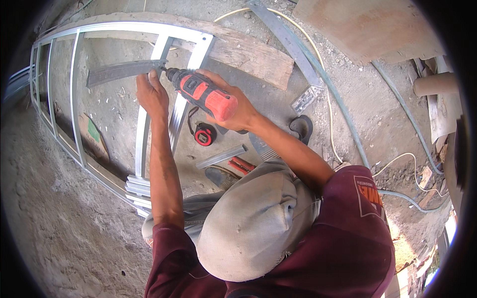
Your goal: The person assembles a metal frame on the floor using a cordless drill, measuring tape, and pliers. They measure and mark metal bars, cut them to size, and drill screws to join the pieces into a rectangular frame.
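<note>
head view: right fingers (pixel 213 78) clamped round the red-and-black drill (pixel 211 97), grip mostly hidden under its body; chuck points left, tip right at the left fingers (pixel 152 77). those touch the near end of a dark grey strip (pixel 117 73), which runs off to their left; can't tell if they pinch it or only steady it, undersides hidden. my read: left locates the strip end at the drill tip, right aims. strip looks thin, flat, matte. metal frame (pixel 142 134) lies under and left of both hands: bright, smooth u-ish channel, ladder layout. rough grey-brown plank (pixel 253 57) beyond the fingers, under the frame's far rail, probably as packing. black-and-red tape measure (pixel 204 135), rounded case, on the gritty floor just nearer than the right fingers, handy there i'd guess. shiny metal offcut (pixel 221 156) and red-handled tool (pixel 242 165) nearer still.
</note>
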`<state>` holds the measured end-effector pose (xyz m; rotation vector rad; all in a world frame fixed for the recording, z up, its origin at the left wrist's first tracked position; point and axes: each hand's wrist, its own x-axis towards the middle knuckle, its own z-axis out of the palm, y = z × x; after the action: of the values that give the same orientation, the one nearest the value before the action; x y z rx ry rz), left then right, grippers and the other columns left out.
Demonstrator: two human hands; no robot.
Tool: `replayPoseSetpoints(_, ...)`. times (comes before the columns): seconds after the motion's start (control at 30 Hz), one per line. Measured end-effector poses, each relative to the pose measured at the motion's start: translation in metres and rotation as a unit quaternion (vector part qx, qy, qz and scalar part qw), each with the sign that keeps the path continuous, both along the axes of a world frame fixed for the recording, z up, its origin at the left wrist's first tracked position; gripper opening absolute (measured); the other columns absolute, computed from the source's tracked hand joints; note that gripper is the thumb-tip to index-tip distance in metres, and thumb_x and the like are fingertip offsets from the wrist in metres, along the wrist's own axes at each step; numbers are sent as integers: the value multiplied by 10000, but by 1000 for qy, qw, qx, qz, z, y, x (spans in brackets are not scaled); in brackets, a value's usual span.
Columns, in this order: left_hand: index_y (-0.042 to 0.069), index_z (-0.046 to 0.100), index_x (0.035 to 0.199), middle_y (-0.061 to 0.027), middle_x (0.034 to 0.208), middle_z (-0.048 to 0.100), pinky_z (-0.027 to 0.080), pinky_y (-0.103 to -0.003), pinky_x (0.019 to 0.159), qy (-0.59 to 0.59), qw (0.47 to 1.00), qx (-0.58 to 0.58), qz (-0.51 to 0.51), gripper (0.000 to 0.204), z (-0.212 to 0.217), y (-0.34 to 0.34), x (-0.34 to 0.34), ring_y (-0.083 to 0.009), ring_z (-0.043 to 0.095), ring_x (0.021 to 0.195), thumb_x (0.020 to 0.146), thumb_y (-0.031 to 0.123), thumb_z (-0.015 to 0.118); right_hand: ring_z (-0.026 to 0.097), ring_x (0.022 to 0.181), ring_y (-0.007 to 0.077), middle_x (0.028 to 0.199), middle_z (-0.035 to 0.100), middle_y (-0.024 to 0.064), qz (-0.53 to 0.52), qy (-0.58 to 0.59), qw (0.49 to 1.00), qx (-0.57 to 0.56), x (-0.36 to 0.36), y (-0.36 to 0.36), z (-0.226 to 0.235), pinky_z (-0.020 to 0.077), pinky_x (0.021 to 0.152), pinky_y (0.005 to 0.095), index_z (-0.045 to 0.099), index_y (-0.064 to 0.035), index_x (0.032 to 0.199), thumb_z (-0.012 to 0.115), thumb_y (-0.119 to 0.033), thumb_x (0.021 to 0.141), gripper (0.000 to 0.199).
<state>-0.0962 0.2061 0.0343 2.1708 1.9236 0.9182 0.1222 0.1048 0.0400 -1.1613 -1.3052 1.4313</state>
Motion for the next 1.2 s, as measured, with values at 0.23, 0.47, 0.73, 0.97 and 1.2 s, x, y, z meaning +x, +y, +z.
replayPoseSetpoints(0.23, 28, 610, 1162, -208, 1106, 662, 481, -527, 834, 60, 998, -18, 8, 352, 5, -1, -5, -445, 639, 1024, 992, 337, 617, 665, 1043, 437, 1269, 669, 185, 24, -64, 996, 63, 50, -31, 21, 545, 885, 471, 291, -199, 1579, 794, -186, 703, 1011)
replayPoseSetpoints(0.47, 1, 633, 1114, -207, 1078, 659, 478, -517, 844, -16, 999, 12, 25, 396, 4, 7, 11, -435, 632, 1013, 924, 339, 710, 658, 1131, 394, 1472, 541, 145, 85, -114, 988, 62, 73, -74, 34, 560, 924, 397, 383, -94, 1535, 760, -127, 761, 862)
replayPoseSetpoints(0.73, 21, 639, 1020, -190, 993, 668, 443, -519, 848, -12, 998, 22, 55, 358, 0, 8, 19, -422, 623, 968, 944, 368, 683, 671, 994, 444, 1262, 658, 216, 21, -85, 991, 97, 66, -91, 13, 549, 867, 441, 345, -130, 1560, 768, -157, 733, 930)
replayPoseSetpoints(0.97, 13, 650, 1031, -195, 966, 684, 463, -505, 817, -74, 996, 29, 38, 323, -2, 5, 14, -417, 641, 925, 952, 326, 673, 674, 968, 425, 1205, 675, 199, 35, -140, 987, 75, 68, -92, 2, 547, 831, 448, 333, -132, 1564, 774, -158, 726, 947)
replayPoseSetpoints(1.2, 20, 645, 1112, -205, 1046, 679, 409, -527, 1021, -82, 992, -94, 29, 377, 17, -1, -3, -408, 640, 1023, 971, 370, 634, 619, 1027, 350, 1177, 624, 141, 152, -347, 920, 99, 62, -79, 21, 465, 893, 446, 365, -152, 1567, 765, -188, 763, 899)
